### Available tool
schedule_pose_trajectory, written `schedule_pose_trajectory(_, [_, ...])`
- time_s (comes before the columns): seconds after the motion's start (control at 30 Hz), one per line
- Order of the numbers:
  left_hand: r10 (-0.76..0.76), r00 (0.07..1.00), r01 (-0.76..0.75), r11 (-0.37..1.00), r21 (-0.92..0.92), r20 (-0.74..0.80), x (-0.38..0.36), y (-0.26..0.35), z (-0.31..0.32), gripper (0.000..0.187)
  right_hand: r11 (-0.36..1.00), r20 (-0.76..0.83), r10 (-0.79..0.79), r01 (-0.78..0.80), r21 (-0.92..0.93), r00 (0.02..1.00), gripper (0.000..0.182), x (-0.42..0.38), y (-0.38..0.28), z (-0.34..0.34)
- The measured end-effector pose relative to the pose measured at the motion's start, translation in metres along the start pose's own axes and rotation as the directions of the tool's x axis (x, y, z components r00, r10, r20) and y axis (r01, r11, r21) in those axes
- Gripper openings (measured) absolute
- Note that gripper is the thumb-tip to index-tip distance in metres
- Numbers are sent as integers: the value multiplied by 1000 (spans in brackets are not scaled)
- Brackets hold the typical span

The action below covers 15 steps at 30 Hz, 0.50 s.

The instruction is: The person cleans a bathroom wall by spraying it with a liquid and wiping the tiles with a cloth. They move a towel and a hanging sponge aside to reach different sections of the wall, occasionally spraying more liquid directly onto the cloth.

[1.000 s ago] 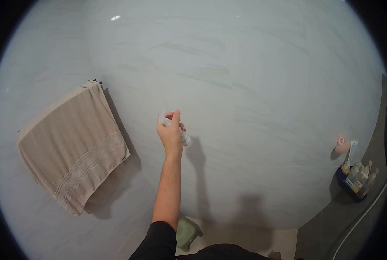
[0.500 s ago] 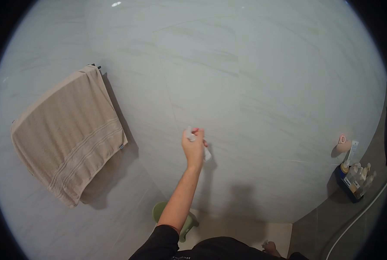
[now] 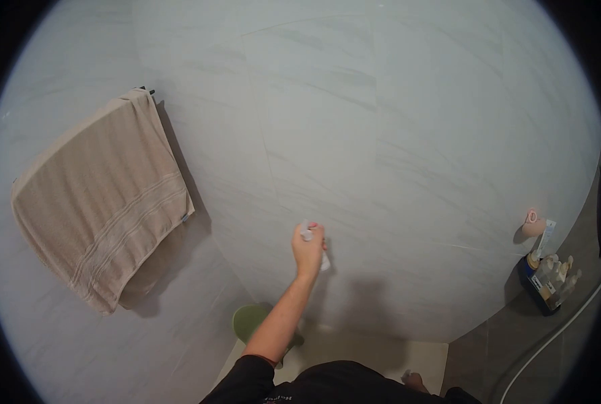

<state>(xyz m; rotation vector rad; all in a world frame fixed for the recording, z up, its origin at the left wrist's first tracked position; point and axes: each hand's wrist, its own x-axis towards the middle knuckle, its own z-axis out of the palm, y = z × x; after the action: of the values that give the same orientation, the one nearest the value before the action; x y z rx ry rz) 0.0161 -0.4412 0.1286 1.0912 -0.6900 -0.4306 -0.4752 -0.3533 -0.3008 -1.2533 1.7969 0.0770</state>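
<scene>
You held a small white spray bottle (image 3: 312,241) in your left hand (image 3: 308,250), arm stretched out towards the grey marble-look wall (image 3: 394,135), the grip wrapped round the bottle's body with the nozzle end poking up above the knuckles and the base showing below the fist. A finger seemed to lie over the top of it (the picture is too small to say whether it was pressing). Held that way, upright and close to the tiles, the nozzle faced the wall rather than you, which suits wetting the surface directly ahead.

Your right hand was out of view, so its grip cannot be told.

Taking the bottle as the landmark: well to its left, a beige towel (image 3: 98,202) hung folded over a dark rail, draped so it falls flat along the side wall. Below the bottle, partly hidden behind your forearm, stood a green plastic stool (image 3: 250,322) on the pale floor. Far to its right, a pink hook-like fitting (image 3: 532,223) stuck to the wall, and just under that a dark caddy (image 3: 546,279) held several small bottles upright. A white hose (image 3: 549,350) curved down at the lower right. Your dark sleeve (image 3: 246,384) filled the bottom edge.
</scene>
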Motion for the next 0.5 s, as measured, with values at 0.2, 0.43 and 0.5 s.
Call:
schedule_pose_trajectory(0.2, [-127, 990, 126, 992, 13, 57, -17, -27, -89, 15, 734, -502, 20, 328, 594, 865, 27, 40, -64, -15])
schedule_pose_trajectory(0.43, [-332, 942, 337, 934, 118, -57, -110, -64, -158, 13, 101, -638, -228, 669, 736, 736, 25, -51, -286, -151])
schedule_pose_trajectory(0.5, [-360, 930, 366, 925, 104, -74, -128, -57, -160, 14, 61, -812, -193, 833, 550, 550, 28, -83, -348, -185])
